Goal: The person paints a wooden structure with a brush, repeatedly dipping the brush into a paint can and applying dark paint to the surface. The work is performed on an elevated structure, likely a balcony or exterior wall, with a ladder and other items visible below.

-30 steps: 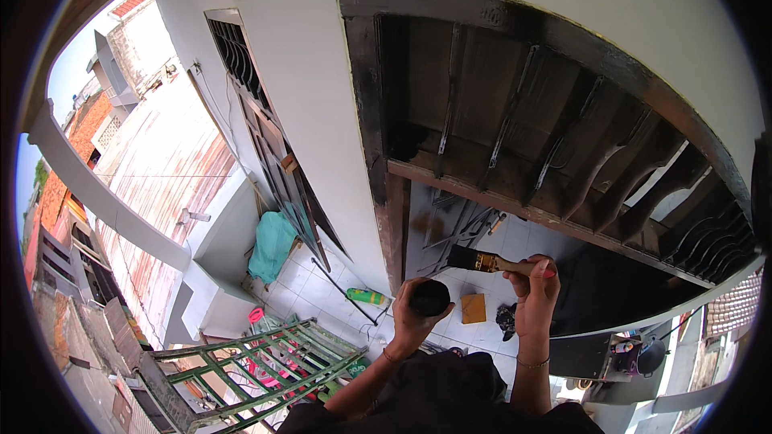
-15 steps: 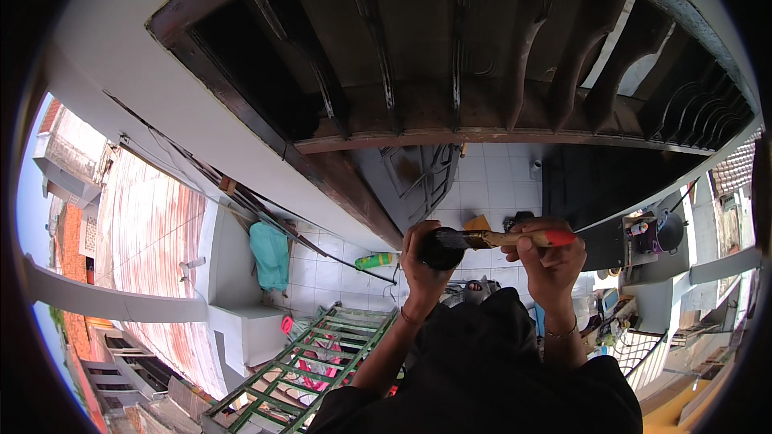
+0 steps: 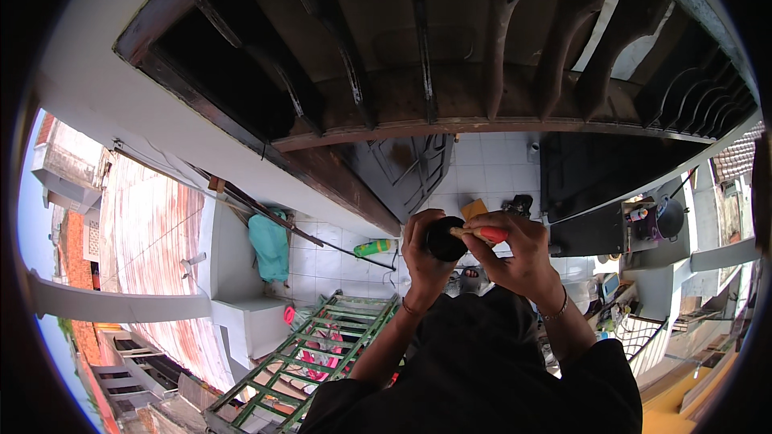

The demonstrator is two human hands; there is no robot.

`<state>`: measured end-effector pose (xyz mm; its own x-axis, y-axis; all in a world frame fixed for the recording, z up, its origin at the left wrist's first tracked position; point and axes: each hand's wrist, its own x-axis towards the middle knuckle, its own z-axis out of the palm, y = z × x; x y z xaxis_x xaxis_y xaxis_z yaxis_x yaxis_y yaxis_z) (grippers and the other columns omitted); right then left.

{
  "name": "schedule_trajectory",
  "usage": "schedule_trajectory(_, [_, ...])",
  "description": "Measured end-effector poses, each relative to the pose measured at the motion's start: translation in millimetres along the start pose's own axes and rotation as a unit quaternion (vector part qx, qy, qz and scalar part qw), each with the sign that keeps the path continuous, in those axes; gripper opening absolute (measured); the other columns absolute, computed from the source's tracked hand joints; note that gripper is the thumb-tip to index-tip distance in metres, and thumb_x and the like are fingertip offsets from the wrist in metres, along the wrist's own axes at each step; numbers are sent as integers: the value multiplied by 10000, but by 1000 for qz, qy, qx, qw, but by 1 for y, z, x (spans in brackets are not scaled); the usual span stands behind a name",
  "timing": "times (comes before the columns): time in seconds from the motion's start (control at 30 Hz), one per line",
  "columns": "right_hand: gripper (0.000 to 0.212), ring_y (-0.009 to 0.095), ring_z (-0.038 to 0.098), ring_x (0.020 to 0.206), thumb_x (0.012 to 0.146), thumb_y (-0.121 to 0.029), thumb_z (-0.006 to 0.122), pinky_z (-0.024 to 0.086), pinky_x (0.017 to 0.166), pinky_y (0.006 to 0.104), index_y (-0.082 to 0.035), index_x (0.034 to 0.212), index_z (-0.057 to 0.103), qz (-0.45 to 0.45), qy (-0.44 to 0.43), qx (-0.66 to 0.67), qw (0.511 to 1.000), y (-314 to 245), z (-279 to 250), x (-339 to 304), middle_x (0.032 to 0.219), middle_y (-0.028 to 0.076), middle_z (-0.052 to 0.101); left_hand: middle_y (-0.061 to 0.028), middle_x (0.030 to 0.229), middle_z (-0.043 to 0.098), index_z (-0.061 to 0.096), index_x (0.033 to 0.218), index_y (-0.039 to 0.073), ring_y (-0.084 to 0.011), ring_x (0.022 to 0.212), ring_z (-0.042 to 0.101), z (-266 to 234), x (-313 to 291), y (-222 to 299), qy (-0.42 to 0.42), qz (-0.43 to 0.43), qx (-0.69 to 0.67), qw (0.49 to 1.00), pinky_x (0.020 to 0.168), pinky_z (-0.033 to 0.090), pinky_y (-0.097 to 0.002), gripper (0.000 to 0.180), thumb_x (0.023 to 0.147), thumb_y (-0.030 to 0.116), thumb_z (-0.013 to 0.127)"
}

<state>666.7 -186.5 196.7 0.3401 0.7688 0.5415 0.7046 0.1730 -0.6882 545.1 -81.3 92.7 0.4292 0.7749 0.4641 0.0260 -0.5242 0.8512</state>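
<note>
My left hand (image 3: 420, 261) is wrapped round a small round container (image 3: 442, 243), dark inside, held up in front of my chest. Pinched in my right hand (image 3: 524, 255) is a paintbrush (image 3: 492, 234) with a wooden handle and a red end. Its bristle end dips into the container and is hidden there. Beyond both hands spans a dark brown wooden frame (image 3: 482, 127) with curved upright slats, set in a white wall above an open panelled door (image 3: 402, 173). Several slat edges look pale and streaky.
A green ladder (image 3: 322, 337) leans at my lower left. Far below lies a white tiled floor (image 3: 482, 169) with a green bottle (image 3: 371, 247) on it. A teal cloth (image 3: 268, 245) hangs at the left near a long dark pole (image 3: 297, 231). Household clutter (image 3: 615, 297) stands to the right.
My right hand has moved left toward the container, and the brush has gone from lying level across its rim to bristles down inside it. The view has shifted slightly.
</note>
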Motion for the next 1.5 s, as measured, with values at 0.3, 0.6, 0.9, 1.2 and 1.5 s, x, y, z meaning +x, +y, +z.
schedule_trajectory(0.3, [256, 259, 736, 714, 892, -131, 841, 576, 624, 344, -33, 1061, 675, -32, -4, -6, 999, 11, -1, 4, 906, 122, 748, -94, 1143, 696, 664, 1109, 76, -311, 1048, 685, 10, -4, 5, 14, -22, 13, 1000, 902, 546, -410, 497, 685, 77, 924])
schedule_trajectory(0.6, [193, 191, 760, 700, 860, -60, 851, 571, 575, 284, -15, 971, 700, -24, 58, 27, 998, -12, 0, 4, 899, 117, 775, -106, 1084, 698, 679, 1144, 50, -280, 962, 720, -16, -14, 3, 23, 2, 47, 999, 847, 568, -371, 542, 666, 67, 935])
schedule_trajectory(0.9, [190, 204, 772, 729, 863, -61, 848, 592, 621, 279, -30, 989, 709, -10, 47, 36, 998, -34, 21, -4, 886, 104, 781, -113, 1090, 698, 682, 1136, 44, -284, 974, 716, -48, -26, 1, 25, -10, 55, 998, 853, 565, -374, 521, 680, 65, 933])
schedule_trajectory(1.2, [196, 250, 788, 814, 886, -72, 836, 620, 699, 314, -22, 1016, 699, -35, -69, -20, 997, -58, 43, -5, 926, 112, 780, -108, 1107, 691, 681, 1140, 49, -292, 970, 714, -72, -34, 8, 33, 7, 63, 997, 850, 565, -380, 516, 690, 80, 931])
schedule_trajectory(1.5, [268, 291, 789, 890, 842, 1, 834, 649, 742, 348, -24, 1074, 702, -72, -80, 48, 993, -91, 54, -11, 1026, 145, 781, -90, 1102, 691, 690, 1077, 64, -329, 1029, 661, -109, -48, 5, 40, -45, 37, 998, 891, 530, -424, 520, 628, 99, 950])
